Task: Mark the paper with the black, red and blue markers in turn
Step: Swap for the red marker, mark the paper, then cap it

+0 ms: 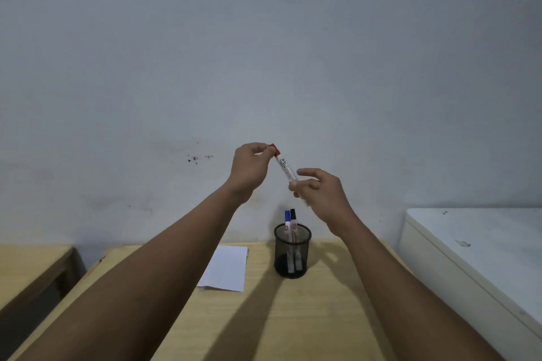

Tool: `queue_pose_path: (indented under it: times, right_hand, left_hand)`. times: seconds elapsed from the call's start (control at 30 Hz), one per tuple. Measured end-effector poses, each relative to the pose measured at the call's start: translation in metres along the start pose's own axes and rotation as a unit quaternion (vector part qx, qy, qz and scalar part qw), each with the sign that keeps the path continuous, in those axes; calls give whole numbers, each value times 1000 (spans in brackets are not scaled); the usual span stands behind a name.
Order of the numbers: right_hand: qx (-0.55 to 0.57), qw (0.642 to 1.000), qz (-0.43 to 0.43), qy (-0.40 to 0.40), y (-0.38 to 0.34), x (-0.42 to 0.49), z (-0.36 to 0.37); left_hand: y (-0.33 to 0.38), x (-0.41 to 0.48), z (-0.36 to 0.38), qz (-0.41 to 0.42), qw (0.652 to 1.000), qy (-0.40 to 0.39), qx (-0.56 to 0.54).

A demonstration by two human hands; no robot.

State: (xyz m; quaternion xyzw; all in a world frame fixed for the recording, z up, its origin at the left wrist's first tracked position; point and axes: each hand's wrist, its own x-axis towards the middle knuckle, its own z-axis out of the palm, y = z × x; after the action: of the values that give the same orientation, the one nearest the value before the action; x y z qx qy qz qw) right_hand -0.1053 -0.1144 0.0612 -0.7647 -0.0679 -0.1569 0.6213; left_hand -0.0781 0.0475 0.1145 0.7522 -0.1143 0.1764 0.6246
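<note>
Red marker (286, 168) held in the air above the far edge of the table (264, 316), in front of the wall. Its long axis runs diagonally, the red cap (274, 148) at the upper-left end and the barrel sloping down to the right. The left hand (249, 167) pinches the cap between thumb and fingertips; the right hand (319, 193) grips the lower end of the barrel with thumb and curled fingers, the remaining fingers loosely spread. The two hands thus lie at opposite ends of one axis, so a pull apart along that line would free the cap, which appears seated; the step in hand is judged to be the uncapping or recapping of the red marker.

The paper (227, 268) lies flat near the far edge of the table, below and left of the marker and closer to the left arm. Just to its right stands the mesh pen holder (292, 255), with the blue marker (287, 221) and black marker (293, 218) upright inside, caps up. No marks can be made out on the paper.
</note>
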Motion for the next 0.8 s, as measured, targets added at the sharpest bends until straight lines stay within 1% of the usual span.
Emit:
queue_pose_path:
  times: [0.07, 0.13, 0.17, 0.2, 0.23, 0.3, 0.4, 0.5, 0.57, 0.67, 0.7, 0.73, 0.77, 0.8]
  right_hand:
    - [148, 988, 38, 35, -17, -6, -2]
    - [281, 956, 62, 52, -32, -10, -2]
    - [322, 943, 66, 49, -38, -12, 0]
    - [339, 938, 66, 36, -44, -14, 4]
    - [333, 941, 61, 14, -49, -18, 10]
    - [298, 953, 49, -35, -59, -26, 23]
    - [279, 959, 30, -51, -69, -35, 40]
    - [297, 953, 27, -60, -72, -39, 51]
    - [287, 955, 24, -72, -71, -42, 60]
    - [274, 959, 20, -74, -70, -44, 69]
    - [268, 960, 18, -76, -71, -44, 72]
    - [259, 962, 13, -81, -71, -43, 73]
    - [249, 964, 6, -89, -70, -42, 75]
    - [237, 966, 1, -100, -68, -41, 76]
  left_hand:
    - [8, -11, -21, -19, 1000, 0, -17]
    - [10, -23, -39, -3, 999, -32, 7]
    - [10, -29, -46, 14, 998, -52, 29]
    - [9, -35, -52, 35, 995, -67, 62]
    - [9, -40, -56, 61, 990, -78, 102]
    - [7, -48, -63, 118, 970, -73, 200]
    - [8, -61, -78, 182, 927, -25, 328]
    - [8, -70, -95, 255, 877, 16, 407]
    - [8, -73, -104, 289, 845, 35, 449]
    - [7, -76, -113, 332, 775, 39, 536]
    - [5, -77, -117, 340, 757, 33, 556]
    - [4, -79, -120, 340, 751, 23, 566]
    - [2, -79, -123, 326, 758, 5, 565]
    - [-1, -79, -126, 298, 774, -21, 558]
